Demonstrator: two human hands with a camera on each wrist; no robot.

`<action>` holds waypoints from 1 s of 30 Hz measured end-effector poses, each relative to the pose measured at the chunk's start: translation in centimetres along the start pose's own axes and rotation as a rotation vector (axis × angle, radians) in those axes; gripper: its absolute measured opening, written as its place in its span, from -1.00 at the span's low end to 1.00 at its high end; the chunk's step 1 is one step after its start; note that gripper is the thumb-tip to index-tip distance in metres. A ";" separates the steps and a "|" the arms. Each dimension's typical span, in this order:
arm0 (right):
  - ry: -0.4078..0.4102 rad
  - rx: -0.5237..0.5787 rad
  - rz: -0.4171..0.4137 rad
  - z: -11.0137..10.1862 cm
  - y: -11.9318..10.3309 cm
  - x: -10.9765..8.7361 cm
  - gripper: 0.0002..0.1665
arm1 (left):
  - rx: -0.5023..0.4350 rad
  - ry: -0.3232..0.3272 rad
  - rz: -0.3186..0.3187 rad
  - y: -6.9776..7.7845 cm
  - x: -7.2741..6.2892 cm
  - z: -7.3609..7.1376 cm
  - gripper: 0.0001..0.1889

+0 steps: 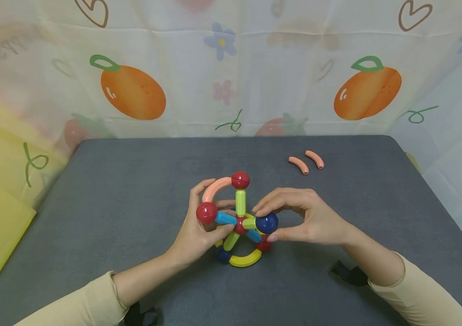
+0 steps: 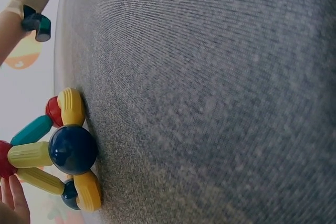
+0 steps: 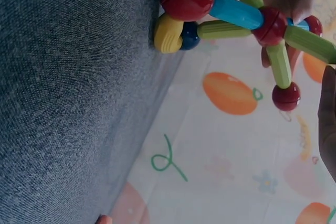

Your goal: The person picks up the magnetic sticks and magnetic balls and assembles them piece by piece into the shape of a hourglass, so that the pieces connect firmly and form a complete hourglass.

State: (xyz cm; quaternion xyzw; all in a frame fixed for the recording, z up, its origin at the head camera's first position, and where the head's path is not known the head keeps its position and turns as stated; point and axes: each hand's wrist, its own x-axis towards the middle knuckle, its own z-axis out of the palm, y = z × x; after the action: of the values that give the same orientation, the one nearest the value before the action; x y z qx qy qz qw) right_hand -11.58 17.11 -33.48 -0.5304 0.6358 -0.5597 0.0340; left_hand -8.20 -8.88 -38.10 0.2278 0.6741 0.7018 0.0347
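A construction of coloured balls and rods point(image 1: 240, 201) stands on the dark table between both hands. Its yellow curved rods point(image 1: 246, 260) form a low ring, with green and blue straight rods meeting at a red centre ball point(image 1: 240, 226). My left hand point(image 1: 198, 233) holds it from the left, thumb by the centre ball and fingers behind. Above that thumb, a pink curved rod point(image 1: 216, 187) joins two red balls. On the right, my right hand point(image 1: 306, 215) pinches a dark blue ball point(image 1: 267, 223) between thumb and fingers, at the end of a green rod point(image 1: 249, 223).
Two loose pink curved rods point(image 1: 298, 165) lie at the back right of the table point(image 1: 153, 181). A printed cloth point(image 1: 255, 68) hangs behind the far edge and along both sides. Black straps point(image 1: 349, 274) show near the wrists.
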 end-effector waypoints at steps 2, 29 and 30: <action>-0.001 0.000 0.002 0.0 0.0 0.0 -0.38 | -0.002 -0.001 0.002 0.0 0.0 0.0 -0.07; 0.165 -0.070 0.159 -2.4 0.6 -0.8 -0.59 | -0.017 0.008 0.017 -0.1 -0.1 0.3 -0.06; 0.190 -0.090 0.180 -2.6 0.7 -0.8 -0.63 | -0.017 0.008 0.015 -0.1 -0.1 0.3 -0.06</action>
State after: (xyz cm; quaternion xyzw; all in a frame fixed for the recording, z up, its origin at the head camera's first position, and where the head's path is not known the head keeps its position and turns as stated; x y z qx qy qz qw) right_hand -13.33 19.32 -33.44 -0.4169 0.7055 -0.5731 0.0000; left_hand -8.06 -8.62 -38.22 0.2297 0.6665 0.7086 0.0285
